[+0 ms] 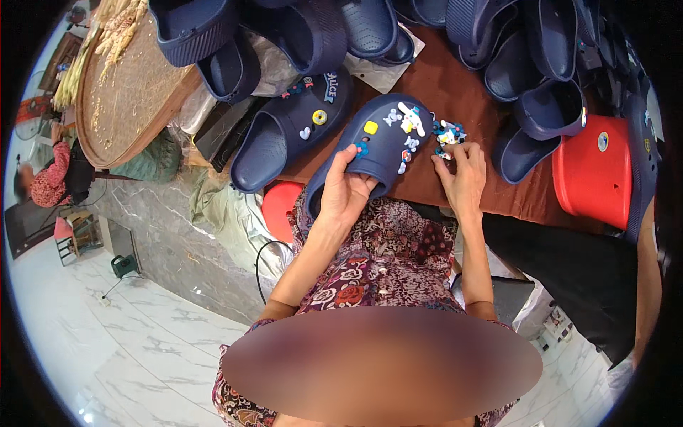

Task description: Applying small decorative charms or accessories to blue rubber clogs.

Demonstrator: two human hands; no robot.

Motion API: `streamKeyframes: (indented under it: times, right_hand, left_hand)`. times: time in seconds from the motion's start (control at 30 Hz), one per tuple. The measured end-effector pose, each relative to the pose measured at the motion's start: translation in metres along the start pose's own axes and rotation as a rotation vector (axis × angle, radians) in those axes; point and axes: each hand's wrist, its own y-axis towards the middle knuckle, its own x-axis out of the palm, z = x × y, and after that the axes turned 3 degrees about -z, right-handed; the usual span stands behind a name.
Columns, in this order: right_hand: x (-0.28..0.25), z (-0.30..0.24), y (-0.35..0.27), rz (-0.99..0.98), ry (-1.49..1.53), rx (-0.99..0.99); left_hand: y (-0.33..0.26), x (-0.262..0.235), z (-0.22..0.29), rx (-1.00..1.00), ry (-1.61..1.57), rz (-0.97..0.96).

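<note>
A navy blue clog (377, 135) lies toe-away on the brown tabletop, overhanging its near edge. Its upper carries several shoe charms, among them a white character, a yellow square and a blue piece near its opening. My left hand (346, 191) grips this clog at the opening, thumb on top and fingers inside. To its right is a small pile of blue and white shoe charms (449, 132). My right hand (464, 176) is at the pile's near side, its thumb and forefinger closed about a small charm. That charm is partly hidden by the fingertips.
Another decorated navy clog (292, 135) sits just left. Several plain navy clogs (505, 64) are heaped along the far side and right. A red stool (594, 171) is at the right, and a round woven tray (128, 92) at the far left. Another person (53, 171) is beyond.
</note>
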Motion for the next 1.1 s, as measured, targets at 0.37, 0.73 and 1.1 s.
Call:
streamKeyframes:
  times: [0.37, 0.73, 1.1]
  right_hand:
    - [-0.007, -0.007, 0.006, 0.024, 0.236, 0.010]
    - [-0.021, -0.059, 0.022, -0.180, 0.602, -0.036]
    - [-0.011, -0.074, 0.031, -0.234, 0.736, -0.026]
  left_hand:
    - [-0.001, 0.005, -0.012, 0.053, -0.009, 0.112]
    - [-0.008, 0.011, -0.027, 0.168, 0.074, 0.103]
    - [-0.004, 0.017, -0.036, 0.267, 0.163, 0.083]
